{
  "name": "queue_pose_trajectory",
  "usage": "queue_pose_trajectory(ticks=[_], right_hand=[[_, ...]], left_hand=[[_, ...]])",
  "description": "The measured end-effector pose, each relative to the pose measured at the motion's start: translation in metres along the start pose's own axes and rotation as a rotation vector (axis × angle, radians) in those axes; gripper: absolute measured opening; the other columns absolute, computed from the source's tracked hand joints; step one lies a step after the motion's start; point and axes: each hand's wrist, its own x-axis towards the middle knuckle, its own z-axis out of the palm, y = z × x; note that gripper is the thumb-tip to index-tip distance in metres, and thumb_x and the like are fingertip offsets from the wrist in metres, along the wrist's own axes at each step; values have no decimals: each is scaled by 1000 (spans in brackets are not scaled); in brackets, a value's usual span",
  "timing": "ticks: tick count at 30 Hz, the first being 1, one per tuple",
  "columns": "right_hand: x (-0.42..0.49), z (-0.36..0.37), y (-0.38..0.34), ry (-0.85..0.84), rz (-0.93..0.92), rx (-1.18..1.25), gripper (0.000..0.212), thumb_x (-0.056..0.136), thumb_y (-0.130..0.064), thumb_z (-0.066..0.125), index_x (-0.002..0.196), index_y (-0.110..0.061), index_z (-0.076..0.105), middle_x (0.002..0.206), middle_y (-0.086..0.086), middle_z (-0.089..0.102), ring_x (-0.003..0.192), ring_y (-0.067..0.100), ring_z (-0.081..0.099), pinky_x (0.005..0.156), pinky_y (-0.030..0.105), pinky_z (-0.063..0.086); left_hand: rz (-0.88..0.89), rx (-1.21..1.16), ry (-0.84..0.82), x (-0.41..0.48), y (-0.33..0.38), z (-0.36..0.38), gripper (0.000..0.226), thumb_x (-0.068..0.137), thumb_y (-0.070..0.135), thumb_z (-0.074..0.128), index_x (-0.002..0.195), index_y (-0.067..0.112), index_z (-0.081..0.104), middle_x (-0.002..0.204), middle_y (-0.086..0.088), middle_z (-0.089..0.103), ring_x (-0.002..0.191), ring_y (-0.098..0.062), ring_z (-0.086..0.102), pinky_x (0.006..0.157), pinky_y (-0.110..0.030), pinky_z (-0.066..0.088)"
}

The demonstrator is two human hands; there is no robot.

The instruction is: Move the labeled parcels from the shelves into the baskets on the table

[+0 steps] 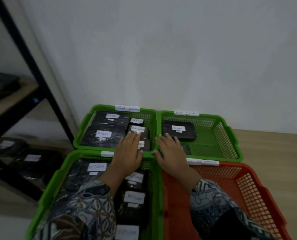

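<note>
Four baskets stand on the table. The far left green basket [85, 123] holds several black parcels with white labels. The far right green basket [227, 135] holds one large black parcel [179, 130] and a small one [186, 149]. The near left green basket [57, 175] is full of labelled parcels. The near red basket [248, 187] shows no parcels. My left hand [128, 153] lies flat with straight fingers over the far left basket, fingertips at a small parcel [139, 129]. My right hand [172, 153] is spread flat over the far right basket's near left corner, holding nothing.
A black metal shelf frame [40, 84] stands at the left with wooden boards. More black labelled parcels [31, 161] lie on its lower shelf and a dark one on the upper shelf [0, 87]. A white wall runs behind the baskets.
</note>
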Motion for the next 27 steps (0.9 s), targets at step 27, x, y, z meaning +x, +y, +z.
queue_pose_trajectory(ticks=[27], right_hand=[[-55, 109, -467, -247, -452, 187, 54, 98, -37, 38, 147, -17, 28, 154, 1, 27, 146, 19, 12, 118, 37, 8]], left_hand=[[-550, 127, 44, -390, -269, -163, 61, 81, 33, 33, 130, 2, 51, 130, -16, 55, 124, -35, 48, 98, -54, 42]])
